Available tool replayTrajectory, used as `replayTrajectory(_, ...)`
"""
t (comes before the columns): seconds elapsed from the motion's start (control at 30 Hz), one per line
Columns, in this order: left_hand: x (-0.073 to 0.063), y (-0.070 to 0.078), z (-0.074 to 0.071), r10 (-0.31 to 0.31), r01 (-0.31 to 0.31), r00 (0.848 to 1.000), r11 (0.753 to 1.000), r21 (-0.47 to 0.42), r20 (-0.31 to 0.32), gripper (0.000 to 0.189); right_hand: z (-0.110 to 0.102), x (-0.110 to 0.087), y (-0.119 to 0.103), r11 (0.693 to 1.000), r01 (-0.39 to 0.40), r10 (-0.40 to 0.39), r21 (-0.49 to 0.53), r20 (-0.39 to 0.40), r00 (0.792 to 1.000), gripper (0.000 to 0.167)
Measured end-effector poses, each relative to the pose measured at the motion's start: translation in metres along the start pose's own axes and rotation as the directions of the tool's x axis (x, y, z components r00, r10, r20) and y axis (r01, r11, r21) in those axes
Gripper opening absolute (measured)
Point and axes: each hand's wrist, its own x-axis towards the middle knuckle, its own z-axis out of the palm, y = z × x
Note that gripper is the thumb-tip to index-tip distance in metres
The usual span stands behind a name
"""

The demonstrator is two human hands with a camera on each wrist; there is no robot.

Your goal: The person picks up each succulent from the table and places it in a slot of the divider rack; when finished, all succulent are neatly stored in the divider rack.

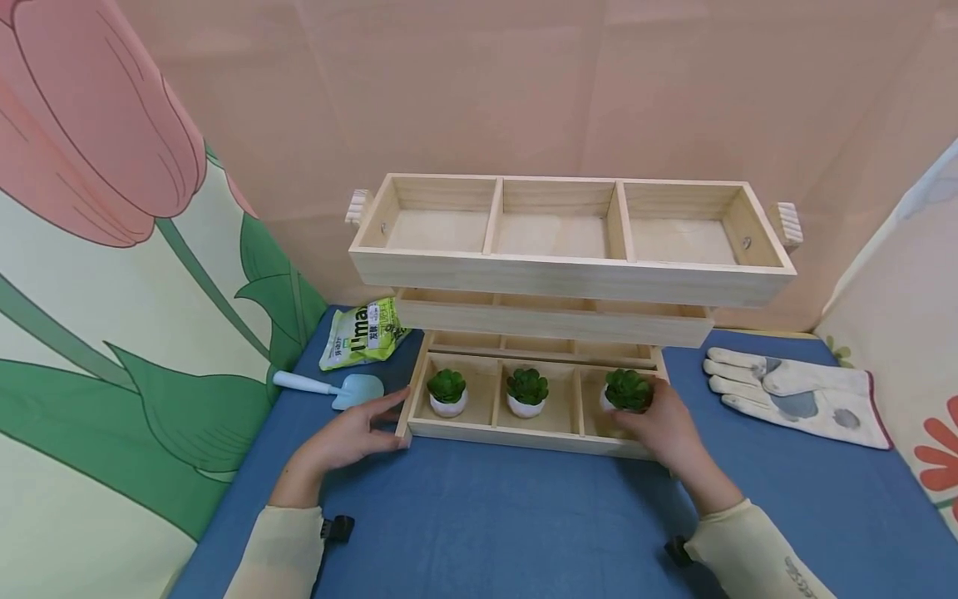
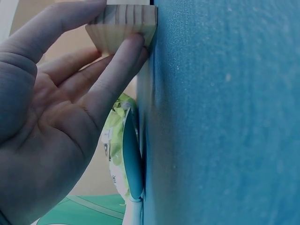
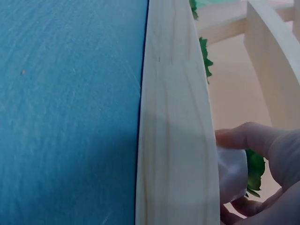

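A tiered wooden planter stand [image 1: 572,279] has three compartments in its top box. In its lowest box, one potted succulent [image 1: 447,393] sits in the left compartment and another potted succulent [image 1: 527,393] in the middle. My right hand [image 1: 662,424] pinches the white pot of a third potted succulent [image 1: 625,391] inside the right compartment. The right wrist view shows thumb and fingers around that white pot [image 3: 232,173], behind the front board [image 3: 173,112]. At the stand's left end, my left hand [image 1: 352,437] grips the wooden end [image 2: 126,23] between thumb and fingers.
Left of the stand, a light blue trowel [image 1: 359,391] lies before a green and white bag [image 1: 364,334]. A pair of white gloves [image 1: 797,395] lies to the right. Everything rests on a blue cloth [image 1: 509,516]; the upper tiers overhang the lowest box's back.
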Motion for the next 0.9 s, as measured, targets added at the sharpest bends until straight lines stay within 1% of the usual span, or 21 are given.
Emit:
replayTrajectory(0.07,0.001,0.0,0.0,0.001,-0.001,1.0,1.0,-0.005,0.001,0.089,0.002,0.001,-0.001,1.0,0.003,-0.003,-0.005,-0.007,1.0,0.083)
replayTrajectory(0.17,0.001,-0.001,0.0,0.0,0.0,1.0,1.0,-0.006,0.0,0.089,0.005,0.001,-0.004,1.0,0.011,-0.011,-0.015,-0.007,1.0,0.081)
replayTrajectory(0.47,0.0,-0.001,0.0,0.001,-0.001,1.0,1.0,-0.006,-0.004,0.089,0.013,0.005,-0.009,0.998,-0.018,0.019,-0.052,0.019,1.0,0.087)
replayTrajectory(0.63,0.0,-0.001,0.0,0.015,-0.015,1.0,1.0,-0.011,0.002,0.088,0.016,0.011,-0.009,0.999,0.014,-0.012,-0.051,0.046,0.999,0.08)
replayTrajectory(0.7,0.0,-0.001,0.0,0.021,-0.021,1.0,1.0,-0.01,0.003,0.088,0.017,0.013,-0.009,0.998,0.024,-0.02,-0.058,0.056,0.998,0.08)
replayTrajectory(0.9,-0.001,-0.001,0.001,0.017,-0.017,1.0,1.0,-0.012,0.001,0.088,0.019,0.016,-0.006,0.994,-0.009,0.017,-0.107,0.083,0.996,0.095)
